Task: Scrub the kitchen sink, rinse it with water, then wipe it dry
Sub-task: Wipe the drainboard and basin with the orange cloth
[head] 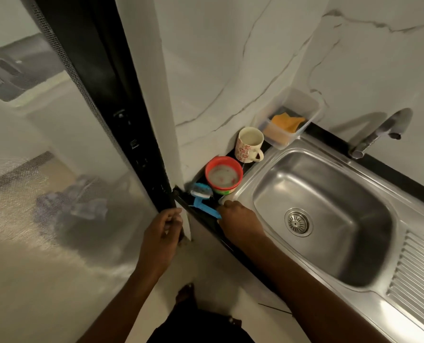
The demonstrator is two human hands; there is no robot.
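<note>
Now then: gripping the black door frame (pixel 132 134) edge with the left hand (pixel 162 233), fingers curled; closing the right hand (pixel 240 221) round the handle end of the blue brush (pixel 203 205) at the bench (pixel 329 141) corner. Steel sink (pixel 329 174) just right of it, beside red bowl (pixel 223 175) and flowered mug (pixel 249 144), tap (pixel 379 134) behind.

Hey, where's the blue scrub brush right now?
Head view: the blue scrub brush lies on the counter left of the sink, beside the red bowl, handle at the right hand.
</note>
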